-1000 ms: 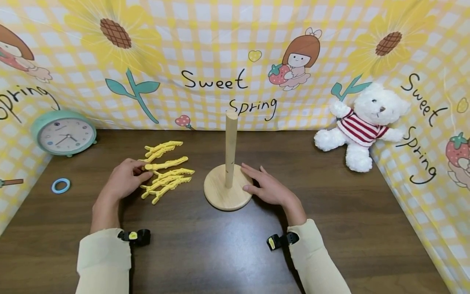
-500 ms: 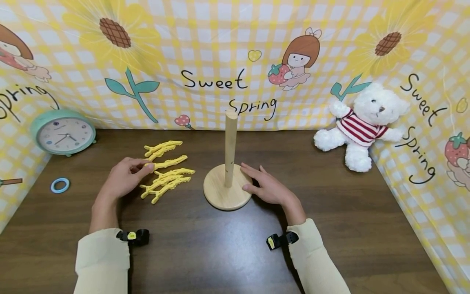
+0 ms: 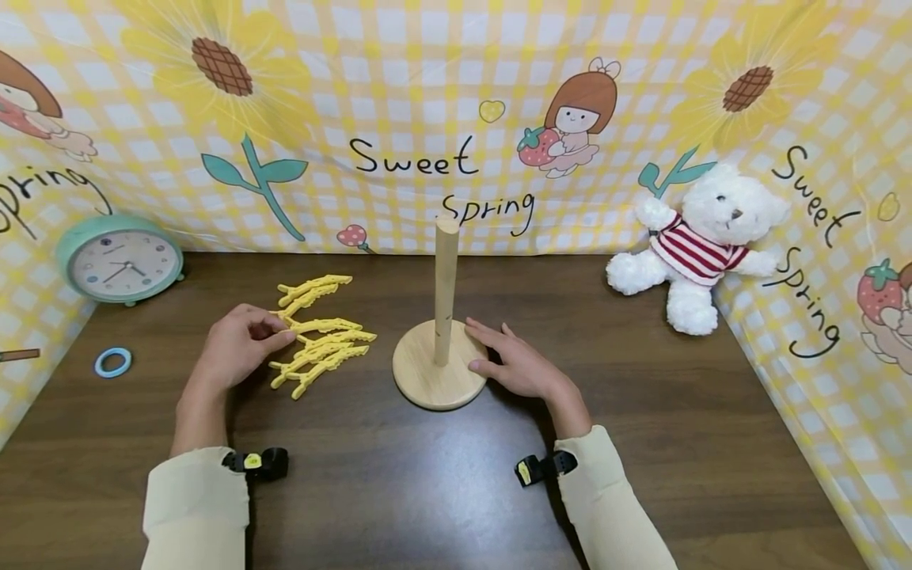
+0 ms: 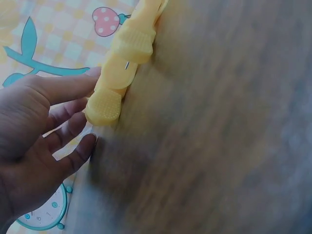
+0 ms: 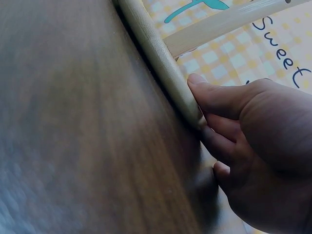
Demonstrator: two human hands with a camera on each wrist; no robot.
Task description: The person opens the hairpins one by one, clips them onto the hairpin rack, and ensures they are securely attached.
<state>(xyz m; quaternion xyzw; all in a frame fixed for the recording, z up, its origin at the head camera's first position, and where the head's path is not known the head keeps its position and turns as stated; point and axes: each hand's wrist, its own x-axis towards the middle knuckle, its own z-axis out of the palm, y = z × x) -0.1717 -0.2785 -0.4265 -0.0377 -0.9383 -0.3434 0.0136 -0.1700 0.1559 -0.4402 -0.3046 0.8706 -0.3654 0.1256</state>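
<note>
Several yellow alligator hair clips [image 3: 321, 364] lie in a loose row on the table at the left. My left hand [image 3: 242, 344] pinches the wide end of the middle hair clip [image 3: 324, 325] between thumb and fingers. Up close in the left wrist view, the ribbed end of a yellow clip [image 4: 105, 107] sits by the thumb and curled fingers. My right hand [image 3: 523, 364] rests with fairly straight fingers on the right side of the round wooden base [image 3: 420, 376], from which a wooden post [image 3: 445, 293] rises upright. The thumb [image 5: 200, 85] lies at the base's rim in the right wrist view.
At the left stand a mint-green alarm clock [image 3: 121, 261] and, nearer, a light blue ring [image 3: 113, 362]. A white teddy bear [image 3: 698, 245] in a striped shirt leans against the fabric [image 3: 399, 87] at the back right.
The middle clip's far tip has swung toward the front, now close to the neighbouring clips. My left hand has shifted slightly; the right hand stays on the base.
</note>
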